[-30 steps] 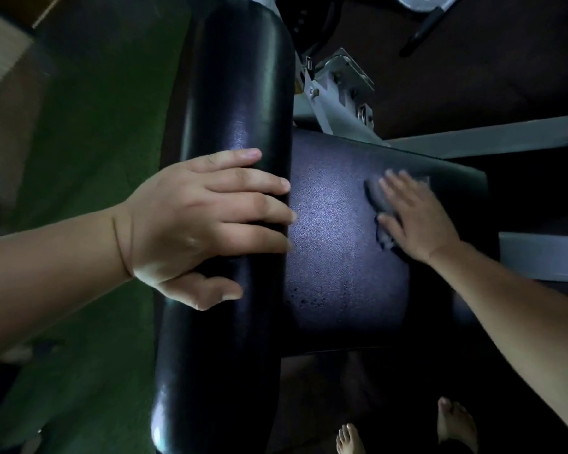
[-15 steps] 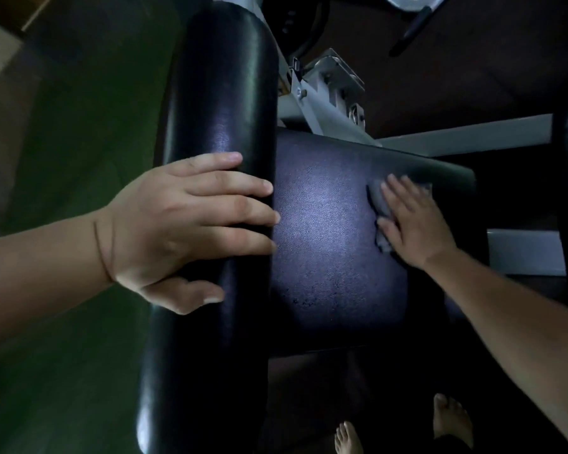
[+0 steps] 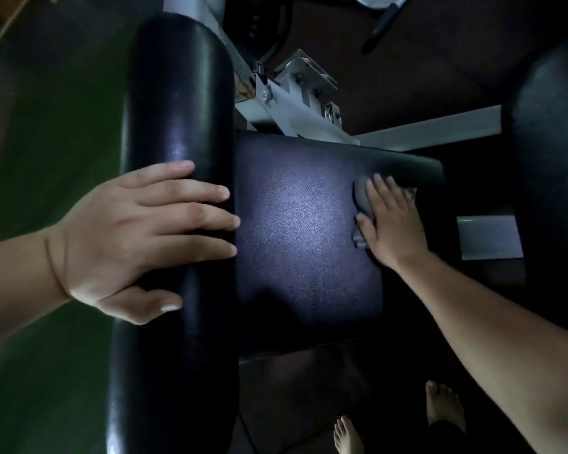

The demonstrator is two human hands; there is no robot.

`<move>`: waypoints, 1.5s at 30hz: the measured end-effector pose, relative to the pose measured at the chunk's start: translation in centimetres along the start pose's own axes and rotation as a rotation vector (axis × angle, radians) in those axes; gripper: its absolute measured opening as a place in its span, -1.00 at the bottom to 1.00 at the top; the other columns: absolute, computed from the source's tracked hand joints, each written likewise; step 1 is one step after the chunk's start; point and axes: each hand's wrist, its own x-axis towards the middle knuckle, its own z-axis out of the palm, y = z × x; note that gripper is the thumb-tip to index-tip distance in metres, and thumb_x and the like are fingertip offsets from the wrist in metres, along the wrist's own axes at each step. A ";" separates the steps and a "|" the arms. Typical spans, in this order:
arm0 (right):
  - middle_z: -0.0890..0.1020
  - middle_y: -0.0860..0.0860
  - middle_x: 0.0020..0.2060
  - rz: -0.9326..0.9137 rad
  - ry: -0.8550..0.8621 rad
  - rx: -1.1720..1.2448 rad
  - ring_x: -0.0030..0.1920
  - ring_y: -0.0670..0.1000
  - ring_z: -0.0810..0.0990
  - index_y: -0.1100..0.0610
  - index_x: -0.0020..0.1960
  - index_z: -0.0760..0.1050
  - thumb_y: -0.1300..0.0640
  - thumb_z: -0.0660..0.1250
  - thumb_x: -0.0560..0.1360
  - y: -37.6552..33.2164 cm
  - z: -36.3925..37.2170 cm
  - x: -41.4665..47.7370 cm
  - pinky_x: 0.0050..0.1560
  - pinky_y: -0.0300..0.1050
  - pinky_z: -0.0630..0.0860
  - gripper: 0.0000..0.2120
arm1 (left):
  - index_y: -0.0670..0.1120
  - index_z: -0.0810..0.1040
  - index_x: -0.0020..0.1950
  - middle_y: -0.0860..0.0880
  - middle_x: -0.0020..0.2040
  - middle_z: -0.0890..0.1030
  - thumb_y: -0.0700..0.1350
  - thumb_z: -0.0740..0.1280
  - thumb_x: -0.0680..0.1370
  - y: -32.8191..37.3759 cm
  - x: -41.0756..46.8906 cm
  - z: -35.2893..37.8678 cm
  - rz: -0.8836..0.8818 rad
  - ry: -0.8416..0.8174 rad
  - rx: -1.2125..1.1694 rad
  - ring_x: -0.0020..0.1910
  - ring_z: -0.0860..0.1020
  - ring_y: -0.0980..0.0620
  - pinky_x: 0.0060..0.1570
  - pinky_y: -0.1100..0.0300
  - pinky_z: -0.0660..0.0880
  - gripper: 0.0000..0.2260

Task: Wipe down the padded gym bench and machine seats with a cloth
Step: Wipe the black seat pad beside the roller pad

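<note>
- Dim gym floor fills my feed, dark under the machine and green on the outer side of the left hand [image 3: 128, 237].
- My right hand [image 3: 391, 224] lies flat, fingers straight and together, pressing a small crumpled grey cloth [image 3: 363, 199] onto the flat black padded leather-look seat [image 3: 295, 224]. It is released, not clenched; the cloth pokes out on its thumb side and past its fingertips.
- The cloth sits near the seat's far corner, well away from the left hand.
- The left hand is spread across the long black cylindrical padded roller [image 3: 177, 126], fingers straight over the top and thumb against the near side. It braces there without really gripping.
- Progress, as I judge it: the wipe is mid-seat. A sheen shows between my hands, but I cannot tell wiped from unwiped vinyl in this light.
- Left to do, I would guess: the seat strip nearest me, the roller under the left hand, and the rounded black pad [image 3: 545, 158] beyond the right hand.
- Past the fingertips of both hands, a white metal frame with a bolted bracket [image 3: 309, 106] meets the seat's far edge, and could snag the cloth.
- A pale flat plate [image 3: 489, 237] lies just outside the right hand.
- Bare feet [image 3: 348, 434] stand below the right forearm, close to the seat's near edge.
- The left hand covers part of the roller, so it must shift before that patch gets wiped.
</note>
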 end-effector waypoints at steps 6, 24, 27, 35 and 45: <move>0.16 0.16 0.64 0.171 0.021 0.047 0.65 0.20 0.07 0.20 0.65 0.12 -0.17 0.00 0.64 0.6 -1.5 4.6 0.60 0.21 -0.07 -0.31 | -0.05 0.69 0.30 -0.08 0.36 0.62 0.29 0.00 0.63 0.0 0.1 -0.1 0.010 -0.013 0.026 0.47 0.49 -0.18 0.51 -0.25 0.24 -0.37; 0.12 0.20 0.65 0.323 0.012 0.020 0.64 0.24 0.06 0.24 0.65 0.07 -0.14 0.02 0.68 1.7 -0.3 0.4 0.60 0.28 0.06 -0.32 | -0.02 0.63 0.39 -0.05 0.42 0.58 0.25 0.17 0.59 0.2 0.6 -1.7 0.032 -0.141 0.042 0.50 0.44 -0.17 0.52 -0.30 0.22 -0.47; 0.21 0.24 0.61 0.317 0.037 0.015 0.61 0.28 0.17 0.28 0.62 0.17 -0.14 0.01 0.63 1.5 0.4 -3.6 0.54 0.30 0.13 -0.30 | 0.01 0.61 0.41 -0.02 0.43 0.57 0.27 0.15 0.61 -0.1 1.9 -2.4 0.073 -0.171 0.053 0.52 0.43 -0.14 0.57 -0.26 0.15 -0.47; 0.17 0.21 0.63 0.326 0.011 0.019 0.63 0.24 0.11 0.24 0.64 0.10 -0.17 -0.03 0.63 3.5 -0.4 2.4 0.57 0.31 0.09 -0.29 | 0.05 0.68 0.30 0.06 0.27 0.67 0.21 0.20 0.58 -1.0 3.2 -1.7 0.131 -0.227 -0.008 0.38 0.56 -0.09 0.54 -0.20 0.23 -0.56; 0.21 0.19 0.62 0.370 0.062 0.078 0.62 0.24 0.14 0.25 0.62 0.18 -0.15 -0.01 0.62 1.6 1.1 -6.8 0.56 0.28 0.09 -0.30 | 0.00 0.72 0.25 0.02 0.24 0.69 0.15 0.23 0.56 -1.1 3.0 -1.2 0.130 -0.165 -0.039 0.33 0.60 -0.11 0.50 -0.21 0.29 -0.58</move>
